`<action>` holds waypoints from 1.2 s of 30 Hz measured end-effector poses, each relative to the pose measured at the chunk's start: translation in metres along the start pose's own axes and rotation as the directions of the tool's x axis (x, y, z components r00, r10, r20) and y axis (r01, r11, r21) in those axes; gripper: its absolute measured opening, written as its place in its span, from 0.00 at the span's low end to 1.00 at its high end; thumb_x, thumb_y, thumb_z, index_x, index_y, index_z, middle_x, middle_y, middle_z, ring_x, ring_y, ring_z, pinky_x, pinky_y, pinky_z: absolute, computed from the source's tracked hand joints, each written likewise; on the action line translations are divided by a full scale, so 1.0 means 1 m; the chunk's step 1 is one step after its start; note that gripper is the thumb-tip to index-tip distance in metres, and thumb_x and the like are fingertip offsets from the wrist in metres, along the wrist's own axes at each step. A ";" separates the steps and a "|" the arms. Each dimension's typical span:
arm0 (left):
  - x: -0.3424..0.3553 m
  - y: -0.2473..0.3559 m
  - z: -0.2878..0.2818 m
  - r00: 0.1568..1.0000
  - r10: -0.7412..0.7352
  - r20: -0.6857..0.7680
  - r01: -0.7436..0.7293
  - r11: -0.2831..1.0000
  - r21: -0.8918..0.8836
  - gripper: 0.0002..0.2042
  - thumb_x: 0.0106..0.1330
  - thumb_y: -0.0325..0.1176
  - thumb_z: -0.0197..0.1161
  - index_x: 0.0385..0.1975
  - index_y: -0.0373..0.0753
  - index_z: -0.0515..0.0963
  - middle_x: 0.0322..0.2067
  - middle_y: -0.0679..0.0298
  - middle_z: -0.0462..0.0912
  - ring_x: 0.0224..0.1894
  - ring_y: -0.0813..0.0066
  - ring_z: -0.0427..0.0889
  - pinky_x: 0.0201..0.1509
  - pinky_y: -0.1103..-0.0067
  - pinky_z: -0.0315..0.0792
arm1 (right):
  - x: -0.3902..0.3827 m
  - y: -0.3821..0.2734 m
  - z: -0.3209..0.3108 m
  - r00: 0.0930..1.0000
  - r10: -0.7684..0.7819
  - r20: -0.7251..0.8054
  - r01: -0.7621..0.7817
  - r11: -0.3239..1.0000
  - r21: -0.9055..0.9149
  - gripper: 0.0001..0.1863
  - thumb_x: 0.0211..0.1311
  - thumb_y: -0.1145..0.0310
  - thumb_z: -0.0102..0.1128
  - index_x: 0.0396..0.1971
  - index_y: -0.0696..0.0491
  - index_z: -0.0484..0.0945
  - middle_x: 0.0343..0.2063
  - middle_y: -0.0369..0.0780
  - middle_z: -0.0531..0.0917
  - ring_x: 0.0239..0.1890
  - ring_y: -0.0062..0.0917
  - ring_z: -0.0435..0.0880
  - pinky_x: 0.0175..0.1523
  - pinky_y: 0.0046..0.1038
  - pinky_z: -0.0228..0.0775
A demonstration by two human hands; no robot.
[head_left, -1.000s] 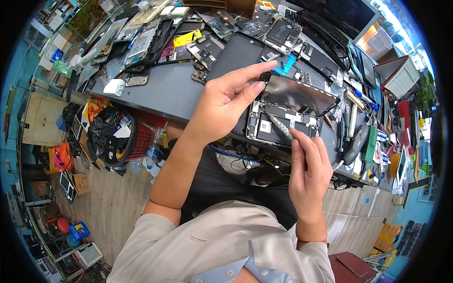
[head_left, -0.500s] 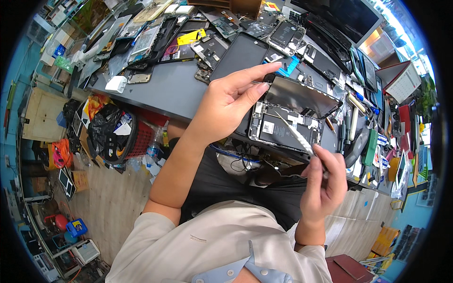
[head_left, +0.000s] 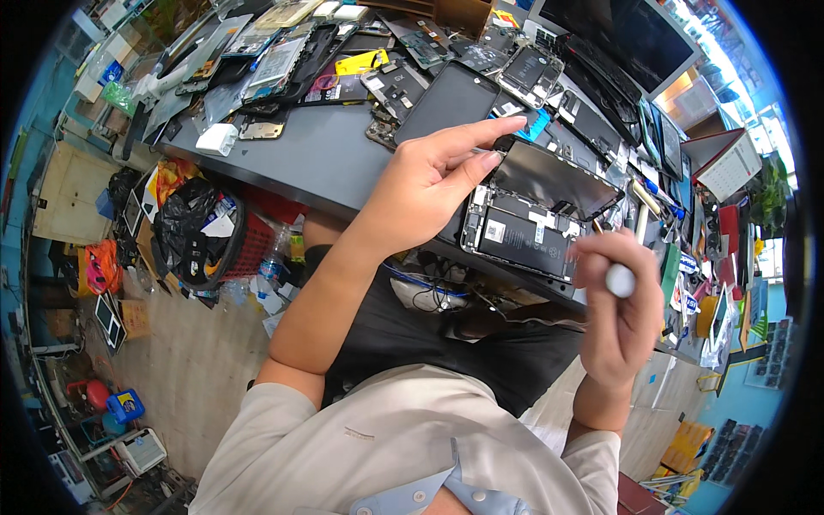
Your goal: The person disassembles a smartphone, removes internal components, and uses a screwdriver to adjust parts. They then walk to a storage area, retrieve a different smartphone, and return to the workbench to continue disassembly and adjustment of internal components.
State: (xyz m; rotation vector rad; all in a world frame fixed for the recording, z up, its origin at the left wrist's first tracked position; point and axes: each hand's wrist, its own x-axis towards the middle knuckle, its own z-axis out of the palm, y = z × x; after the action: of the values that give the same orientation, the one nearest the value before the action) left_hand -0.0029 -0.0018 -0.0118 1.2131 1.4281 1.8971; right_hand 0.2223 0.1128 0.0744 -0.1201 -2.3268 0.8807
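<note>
- The desk (head_left: 322, 154) carries clutter on most sides of the opened phone (head_left: 515, 236): a heap of device parts (head_left: 279, 69) lies well to its left and beyond.
- A grey-framed monitor (head_left: 622, 39) stands beyond the phone, to its right.
- A red basket (head_left: 251, 249) holding black bags stands on the floor, left of the phone and below desk height.
- A flat black slab (head_left: 448, 101) lies just beyond the phone, toward its left, near the left hand.
- A blue plastic piece (head_left: 537, 126) sits behind the phone's raised screen (head_left: 558, 178).
- The desk's near edge runs close below the phone; plain grey surface shows to its left.
- The phone's long axis runs left to right, right end slightly nearer the person; its inside faces up, the screen tilted up along the far side.
- The left hand (head_left: 433, 189) pinches the screen's upper left corner.
- The right hand (head_left: 622, 313), fingers curled around a pale-ended tool (head_left: 620, 281), is at the phone's right end; blurred and seen end-on, so contact is hard to judge.
</note>
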 end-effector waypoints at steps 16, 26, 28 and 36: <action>0.000 0.004 -0.005 0.999 0.019 0.036 -0.018 0.999 -0.043 0.29 0.92 0.54 0.45 0.76 0.40 0.79 0.57 0.66 0.86 0.51 0.80 0.79 0.64 0.76 0.78 | 0.054 0.039 0.037 0.784 -0.251 0.567 0.572 0.647 -0.504 0.17 0.66 0.70 0.68 0.53 0.56 0.86 0.25 0.35 0.78 0.27 0.26 0.84 0.28 0.33 0.75; 0.000 0.007 -0.005 0.998 0.020 0.053 -0.017 0.999 -0.051 0.29 0.92 0.53 0.43 0.76 0.38 0.78 0.65 0.61 0.87 0.59 0.76 0.83 0.67 0.72 0.79 | 0.060 0.038 0.035 0.744 -0.237 0.625 0.609 0.624 -0.489 0.17 0.68 0.70 0.67 0.54 0.59 0.86 0.25 0.36 0.79 0.28 0.27 0.85 0.29 0.33 0.76; 0.000 0.008 -0.005 0.998 0.018 0.058 -0.015 0.998 -0.057 0.29 0.92 0.53 0.43 0.76 0.38 0.78 0.65 0.60 0.87 0.60 0.75 0.84 0.68 0.72 0.79 | 0.060 0.038 0.035 0.731 -0.235 0.640 0.626 0.603 -0.494 0.18 0.67 0.70 0.67 0.54 0.60 0.86 0.25 0.36 0.79 0.28 0.27 0.85 0.29 0.33 0.76; 0.001 0.005 -0.005 0.998 0.040 0.046 -0.039 0.999 -0.023 0.29 0.92 0.53 0.44 0.76 0.39 0.78 0.64 0.60 0.87 0.60 0.75 0.83 0.68 0.72 0.78 | 0.067 0.036 0.036 0.666 -0.273 0.694 0.699 0.553 -0.453 0.19 0.63 0.70 0.66 0.52 0.63 0.87 0.24 0.36 0.80 0.27 0.27 0.86 0.31 0.33 0.77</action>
State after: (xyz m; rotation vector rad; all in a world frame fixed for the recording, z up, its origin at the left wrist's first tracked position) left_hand -0.0069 -0.0057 -0.0072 1.2756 1.3651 1.8939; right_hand 0.1433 0.1403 0.0672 0.5847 -2.8689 -0.3869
